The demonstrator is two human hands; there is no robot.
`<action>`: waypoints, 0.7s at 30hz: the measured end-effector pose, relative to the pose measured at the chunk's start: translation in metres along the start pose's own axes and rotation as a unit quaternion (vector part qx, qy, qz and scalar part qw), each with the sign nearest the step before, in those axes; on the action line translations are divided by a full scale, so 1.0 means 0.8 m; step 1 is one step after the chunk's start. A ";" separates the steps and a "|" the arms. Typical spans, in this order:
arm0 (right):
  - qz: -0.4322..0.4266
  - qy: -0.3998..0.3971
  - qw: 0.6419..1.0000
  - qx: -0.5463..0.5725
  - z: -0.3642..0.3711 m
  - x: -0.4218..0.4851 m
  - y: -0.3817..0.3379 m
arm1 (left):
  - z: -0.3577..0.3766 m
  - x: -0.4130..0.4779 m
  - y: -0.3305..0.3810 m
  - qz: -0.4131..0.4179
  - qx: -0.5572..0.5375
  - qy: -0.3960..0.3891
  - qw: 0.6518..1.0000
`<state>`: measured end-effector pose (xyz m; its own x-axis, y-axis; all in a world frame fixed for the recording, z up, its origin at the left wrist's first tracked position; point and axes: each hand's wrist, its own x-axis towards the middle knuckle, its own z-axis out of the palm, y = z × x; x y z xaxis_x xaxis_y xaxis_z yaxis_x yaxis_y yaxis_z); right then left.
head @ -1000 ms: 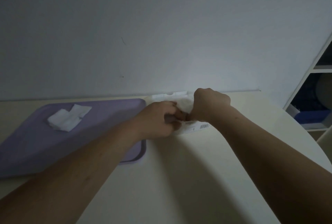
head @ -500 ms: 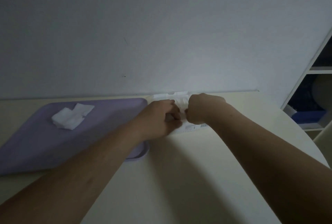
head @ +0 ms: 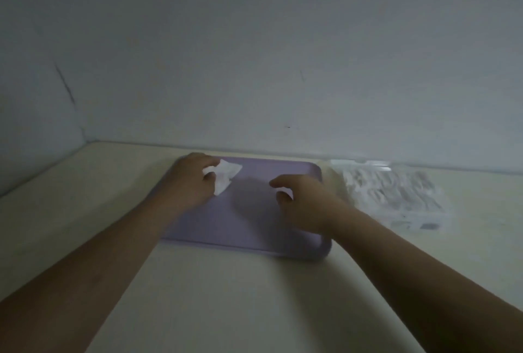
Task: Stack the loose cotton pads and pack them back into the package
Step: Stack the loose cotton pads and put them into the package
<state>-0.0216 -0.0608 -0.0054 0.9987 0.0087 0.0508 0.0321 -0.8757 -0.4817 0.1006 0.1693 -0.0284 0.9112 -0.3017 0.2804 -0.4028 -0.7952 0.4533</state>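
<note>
A lilac tray (head: 254,228) lies on the cream table. Near its far left corner sit the white cotton pads (head: 225,178), a small overlapping heap. My left hand (head: 195,182) rests on their left side with its fingers curled onto them; whether it grips them is unclear. My right hand (head: 302,202) hovers over the tray's right half, fingers apart and holding nothing. The clear plastic package (head: 393,194) with white pads inside lies on the table just right of the tray, blurred.
The cream table (head: 240,296) runs back to a pale wall (head: 254,55) right behind the tray and package. A side wall closes in the far left corner.
Both hands have left the package and moved left over the tray. The left hand now touches the loose pads. The view has swung left, so the shelf is out of sight.
</note>
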 end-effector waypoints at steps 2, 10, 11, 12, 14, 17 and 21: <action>-0.003 -0.010 0.999 0.036 0.020 0.011 -0.007 | 0.005 0.008 -0.018 -0.028 0.010 -0.080 0.996; 0.012 0.062 0.994 0.093 0.052 0.034 0.006 | 0.024 -0.012 -0.007 0.041 -0.024 -0.182 0.982; 0.018 0.076 0.992 0.098 0.052 0.039 0.008 | 0.025 -0.020 -0.002 0.056 -0.033 -0.195 0.979; 0.025 0.085 0.991 0.098 0.053 0.045 0.008 | 0.024 -0.031 0.001 0.070 -0.038 -0.202 0.976; 0.034 0.091 0.992 0.084 0.054 0.063 0.003 | 0.019 -0.046 0.000 0.087 -0.050 -0.189 0.977; 0.027 0.072 0.995 0.067 0.059 0.103 -0.013 | 0.008 -0.057 -0.012 0.069 -0.094 -0.139 0.983; 0.029 0.037 0.998 0.042 0.071 0.162 -0.042 | 0.005 -0.065 -0.024 0.013 -0.156 -0.101 0.983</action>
<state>0.1091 -0.0029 -0.0325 0.9932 -0.0800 0.0842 -0.0197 -0.8306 -0.5565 0.0614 0.1983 -0.0554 0.8861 -0.4432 0.1361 -0.4045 -0.5956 0.6940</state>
